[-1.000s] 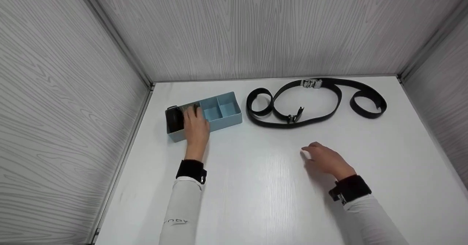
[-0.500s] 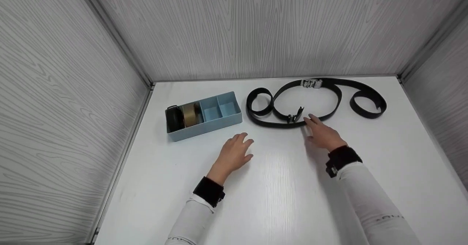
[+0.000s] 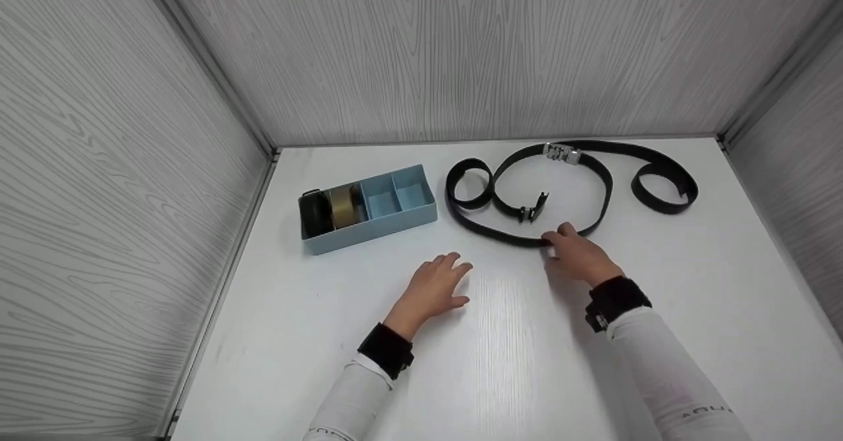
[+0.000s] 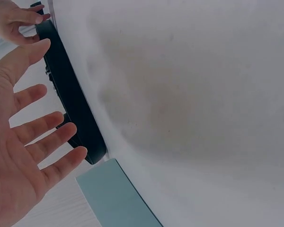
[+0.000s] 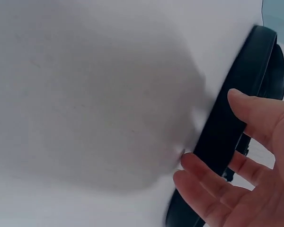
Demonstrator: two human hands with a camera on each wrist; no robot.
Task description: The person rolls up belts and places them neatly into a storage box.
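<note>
My right hand (image 3: 583, 257) holds the near strand of a black belt (image 3: 514, 238) between thumb and fingers. In the right wrist view, one finger of the right hand (image 5: 248, 189) passes behind the belt strap (image 5: 222, 137), with the thumb and other fingers on its front side. My left hand (image 3: 428, 293) hovers over the table, fingers spread, holding nothing. The left wrist view shows the left hand (image 4: 19, 165) apart from the strap (image 4: 68, 85). A silver buckle (image 3: 562, 153) sits at the back of the belt loop and a dark buckle (image 3: 535, 210) stands inside it.
A light blue divided box (image 3: 375, 229) stands at the left, with a black rolled item (image 3: 315, 215) and a tan rolled item (image 3: 342, 208) in its left compartments. A rolled strap end (image 3: 664, 197) lies at the right. Walls enclose the white table (image 3: 487, 362).
My left hand has left the box and moved right, uncovering the tan roll. The right hand has reached the belt, taken hold of its near strand and drawn it slightly toward me.
</note>
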